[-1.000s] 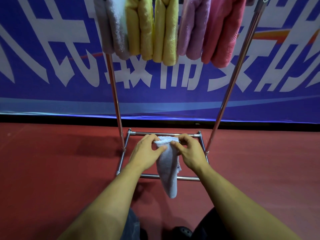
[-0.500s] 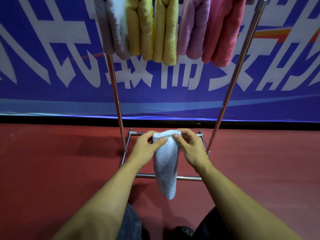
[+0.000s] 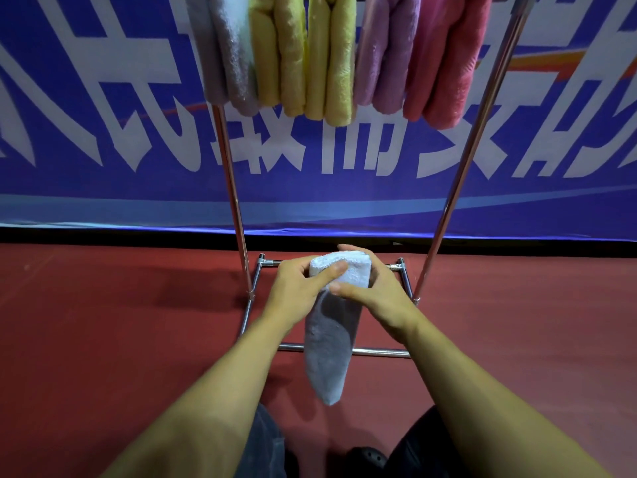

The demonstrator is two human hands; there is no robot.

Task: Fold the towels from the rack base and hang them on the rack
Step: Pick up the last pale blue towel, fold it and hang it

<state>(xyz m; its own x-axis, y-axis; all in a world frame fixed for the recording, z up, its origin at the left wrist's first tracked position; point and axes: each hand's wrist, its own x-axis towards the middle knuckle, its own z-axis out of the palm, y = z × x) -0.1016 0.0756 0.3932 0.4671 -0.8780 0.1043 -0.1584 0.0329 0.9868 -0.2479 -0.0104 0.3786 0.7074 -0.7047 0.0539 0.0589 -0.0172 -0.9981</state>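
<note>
A folded light grey towel hangs in the air over the rack base, its tip pointing down. My left hand grips its top from the left, thumb across the front. My right hand holds the top from the right, thumb on the front face. Above, folded towels hang side by side on the rack: a grey one, two yellow ones, a lilac one and a pink one. The rack's top bar is out of view.
Two chrome uprights rise from the base, the left upright and the slanted right upright. Behind stands a blue banner wall with white characters. The floor is red. My knees and a dark shoe show at the bottom.
Both hands have lifted the towel slightly and closed in on its top, the fold there now tighter and rounder. The towel hangs straighter than a second ago.
</note>
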